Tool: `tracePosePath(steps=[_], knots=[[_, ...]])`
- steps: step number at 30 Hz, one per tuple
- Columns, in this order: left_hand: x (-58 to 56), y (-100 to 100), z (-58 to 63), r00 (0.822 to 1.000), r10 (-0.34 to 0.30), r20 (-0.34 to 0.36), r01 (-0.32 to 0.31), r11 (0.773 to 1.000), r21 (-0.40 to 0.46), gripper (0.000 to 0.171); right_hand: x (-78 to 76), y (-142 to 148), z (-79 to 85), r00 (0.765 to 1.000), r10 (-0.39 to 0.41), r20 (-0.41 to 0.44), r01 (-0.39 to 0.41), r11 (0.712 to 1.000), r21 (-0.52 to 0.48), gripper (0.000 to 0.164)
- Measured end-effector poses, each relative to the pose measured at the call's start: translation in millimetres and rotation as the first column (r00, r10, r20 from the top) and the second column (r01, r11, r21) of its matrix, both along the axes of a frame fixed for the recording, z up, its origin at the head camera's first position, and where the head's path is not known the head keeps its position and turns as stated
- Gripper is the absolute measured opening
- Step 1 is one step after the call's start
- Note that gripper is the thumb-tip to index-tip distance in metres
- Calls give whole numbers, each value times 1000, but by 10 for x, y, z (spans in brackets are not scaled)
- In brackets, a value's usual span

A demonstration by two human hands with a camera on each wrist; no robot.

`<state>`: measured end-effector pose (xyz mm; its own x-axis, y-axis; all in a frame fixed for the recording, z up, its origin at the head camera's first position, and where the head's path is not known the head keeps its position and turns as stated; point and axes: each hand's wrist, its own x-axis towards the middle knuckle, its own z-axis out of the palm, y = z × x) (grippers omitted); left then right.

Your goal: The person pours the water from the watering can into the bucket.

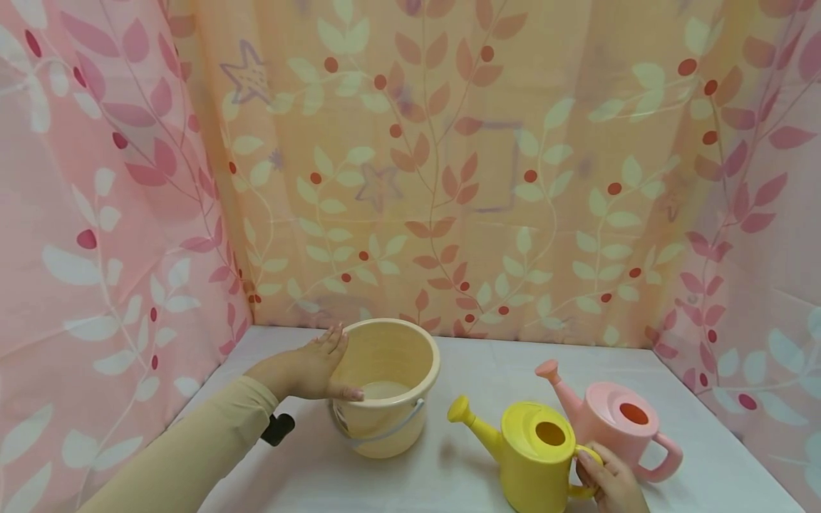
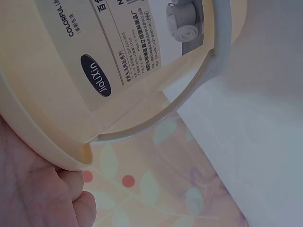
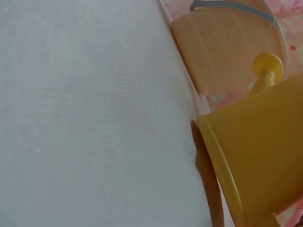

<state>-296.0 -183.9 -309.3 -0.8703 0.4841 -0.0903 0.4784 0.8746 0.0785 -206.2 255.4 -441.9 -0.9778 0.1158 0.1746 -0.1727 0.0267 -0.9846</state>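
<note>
A cream bucket (image 1: 385, 434) with a grey-blue handle stands upright on the table. My left hand (image 1: 314, 367) rests on its left rim, thumb over the front edge and fingers extended toward the back. In the left wrist view, the palm lies against the rim of the bucket (image 2: 57, 137), which bears a printed label (image 2: 106, 42). My right hand (image 1: 612, 481) grips the handle of a yellow watering can (image 1: 535, 463), its spout toward the bucket. In the right wrist view, the yellow watering can (image 3: 260, 151) has its base close to the tabletop; contact is unclear.
A pink watering can (image 1: 618, 420) stands just right of and behind the yellow one. The white tabletop (image 1: 474, 363) ends at a leaf-patterned curtain (image 1: 436, 178) at the back, with pink patterned curtains on both sides. A black object (image 1: 279, 429) shows beneath the left wrist.
</note>
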Motion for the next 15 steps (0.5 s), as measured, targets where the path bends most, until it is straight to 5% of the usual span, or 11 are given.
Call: tracePosePath(steps=[5, 9, 15], knots=[[-5, -1, -5, 1000, -5, -4, 5, 1000, -2, 114, -9, 51, 20, 991, 17, 129, -24, 998, 53, 35], [6, -5, 12, 1000, -9, 1, 9, 1000, 10, 114, -32, 176, 30, 956, 204, 211, -219, 975, 47, 36], [5, -6, 11, 1000, -18, -2, 18, 1000, 20, 113, -59, 316, -2, 873, 463, 155, -458, 886, -65, 33]])
